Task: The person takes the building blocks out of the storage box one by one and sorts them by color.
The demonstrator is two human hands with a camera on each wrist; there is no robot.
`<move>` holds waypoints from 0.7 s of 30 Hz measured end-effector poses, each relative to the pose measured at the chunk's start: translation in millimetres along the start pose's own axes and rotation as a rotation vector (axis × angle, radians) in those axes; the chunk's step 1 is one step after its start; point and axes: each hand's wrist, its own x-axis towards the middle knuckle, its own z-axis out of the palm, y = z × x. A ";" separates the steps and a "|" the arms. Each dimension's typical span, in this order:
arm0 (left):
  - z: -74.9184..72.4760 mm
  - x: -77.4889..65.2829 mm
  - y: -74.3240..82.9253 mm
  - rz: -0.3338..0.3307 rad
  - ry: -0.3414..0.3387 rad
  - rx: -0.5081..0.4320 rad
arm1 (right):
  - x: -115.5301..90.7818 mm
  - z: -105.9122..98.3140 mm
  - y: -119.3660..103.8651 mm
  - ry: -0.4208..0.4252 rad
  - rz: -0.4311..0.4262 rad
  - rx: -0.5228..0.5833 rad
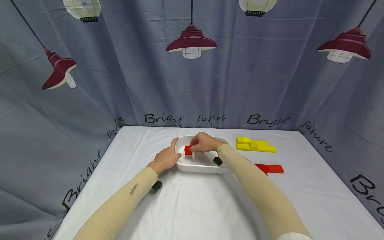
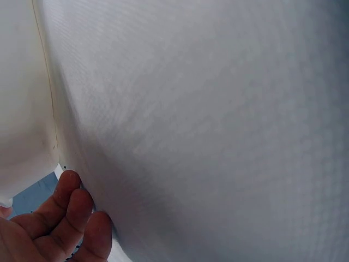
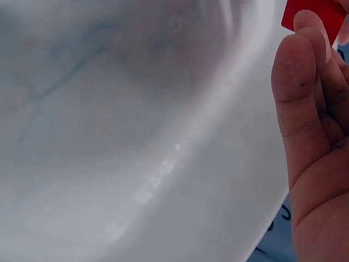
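A white oval-cornered tray [image 1: 204,169] lies on the table in front of me. My left hand [image 1: 165,159] holds its left end, the thumb at the rim and the other fingers [image 2: 79,204] against the outer wall in the left wrist view. Over the tray, my right hand [image 1: 205,142] pinches a small red block [image 1: 187,150] between thumb and fingers. The same block [image 3: 305,5] shows at the top edge of the right wrist view, partly covered by fingertips. Whether the block touches the tray's floor is hard to tell.
Several yellow blocks [image 1: 256,145] lie together to the tray's right. Nearer to me, a red piece [image 1: 274,169] is partly hidden by the right forearm. White cloth covers the table [image 1: 186,206]; a grey printed curtain [image 1: 192,86] hangs behind and at both sides.
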 end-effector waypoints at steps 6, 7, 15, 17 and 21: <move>1.1 -0.4 -1.8 0.005 -0.002 0.003 | -7.7 -6.1 0.1 0.005 -0.019 0.003; 1.2 -0.6 -2.4 0.005 -0.001 0.004 | -9.3 -6.8 -0.5 0.001 -0.023 0.004; 0.7 -2.5 -2.0 0.007 -0.003 0.002 | -27.8 -16.5 -5.9 0.014 -0.017 -0.014; -0.1 -2.8 -1.0 0.011 0.001 -0.001 | -34.0 -20.9 -7.6 0.024 -0.007 -0.015; -1.4 -2.8 0.2 0.022 0.006 0.000 | -46.2 -29.1 -9.5 0.029 0.008 -0.016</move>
